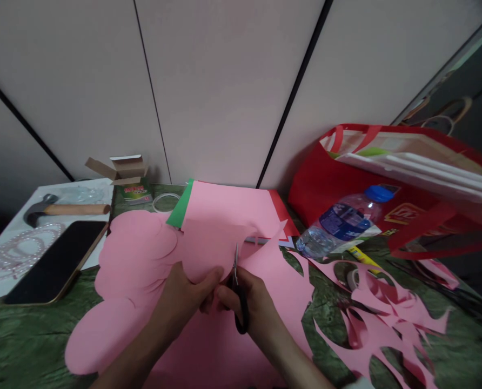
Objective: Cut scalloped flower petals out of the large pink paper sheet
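Note:
My left hand [192, 292] pinches the lower edge of a sheet of pink paper [212, 246]. Black-handled scissors [241, 302] are gripped in my right hand [255, 300], their blades pointing up and away from me at the paper's right edge. A thin offcut of pink paper hangs off to the right of the blades. Under both hands lies more pink paper [225, 356]. Rounded pink paper cutouts [131, 254] overlap in a pile left of my left hand.
A stack of coloured sheets [233, 202] lies against the wall. To the right are a water bottle [338, 221], a red bag [314, 183] and pink paper scraps [387, 324]. At left lie a phone [58, 262], a hammer [74, 209] and an opened small box [127, 170].

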{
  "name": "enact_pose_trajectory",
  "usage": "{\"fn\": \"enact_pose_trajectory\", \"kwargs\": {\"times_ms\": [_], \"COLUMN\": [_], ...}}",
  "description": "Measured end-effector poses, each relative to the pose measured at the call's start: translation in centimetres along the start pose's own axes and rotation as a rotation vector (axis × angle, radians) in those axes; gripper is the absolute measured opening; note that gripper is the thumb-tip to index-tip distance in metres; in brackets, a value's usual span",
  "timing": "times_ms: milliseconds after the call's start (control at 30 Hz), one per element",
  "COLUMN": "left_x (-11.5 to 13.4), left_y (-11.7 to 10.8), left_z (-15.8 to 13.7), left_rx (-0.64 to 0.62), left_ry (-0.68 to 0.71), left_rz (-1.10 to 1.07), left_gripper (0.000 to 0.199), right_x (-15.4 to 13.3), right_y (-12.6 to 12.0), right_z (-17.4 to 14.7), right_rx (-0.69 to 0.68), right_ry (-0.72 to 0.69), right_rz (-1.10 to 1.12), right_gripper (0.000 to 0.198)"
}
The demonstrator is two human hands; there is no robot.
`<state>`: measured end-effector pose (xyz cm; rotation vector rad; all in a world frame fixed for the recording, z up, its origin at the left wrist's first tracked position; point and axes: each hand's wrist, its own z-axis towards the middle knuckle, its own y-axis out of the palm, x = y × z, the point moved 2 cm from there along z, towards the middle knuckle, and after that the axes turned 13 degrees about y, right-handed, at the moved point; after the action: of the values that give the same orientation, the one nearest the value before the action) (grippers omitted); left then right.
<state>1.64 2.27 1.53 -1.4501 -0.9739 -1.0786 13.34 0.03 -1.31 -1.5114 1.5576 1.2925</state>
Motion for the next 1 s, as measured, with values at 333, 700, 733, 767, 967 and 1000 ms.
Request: {"fn": "enact_pose_trajectory", "kwargs": {"times_ms": [333, 700, 733, 767, 967, 1000], "left_x": [-0.35, -0.34, -0.31, -0.28, -0.17, -0.20], "left_y": [-0.28, -0.30, -0.29, -0.28, -0.36, -0.40], "left_z": [0.26, 0.12, 0.09, 0.06, 0.01, 0.02], "left_rx": [-0.030, -0.002, -0.008, -0.012, 0.009, 0.008], "left_ry": [0.004, -0.004, 0.002, 0.003, 0.006, 0.004], "left_rz": [0.016, 0.013, 0.012, 0.015, 0.012, 0.014], "left_gripper": [0.041, 0.042, 0.041, 0.041, 0.041, 0.041], "right_x": [0.33, 0.10, 0.11, 0.16, 0.70, 0.75], "right_y": [-0.11, -0.06, -0.07, -0.09, -0.31, -0.33], "right_z": [0.17, -0.01, -0.02, -0.01, 0.17, 0.19], "right_rx": [0.031, 0.051, 0.055, 0.059, 0.054, 0.054], "right_ry": [0.024, 0.029, 0.036, 0.043, 0.046, 0.046], "right_rz": [-0.009, -0.059, -0.057, -0.054, -0.047, -0.045], "right_gripper": [0.029, 0.027, 0.027, 0.027, 0.027, 0.028]}}
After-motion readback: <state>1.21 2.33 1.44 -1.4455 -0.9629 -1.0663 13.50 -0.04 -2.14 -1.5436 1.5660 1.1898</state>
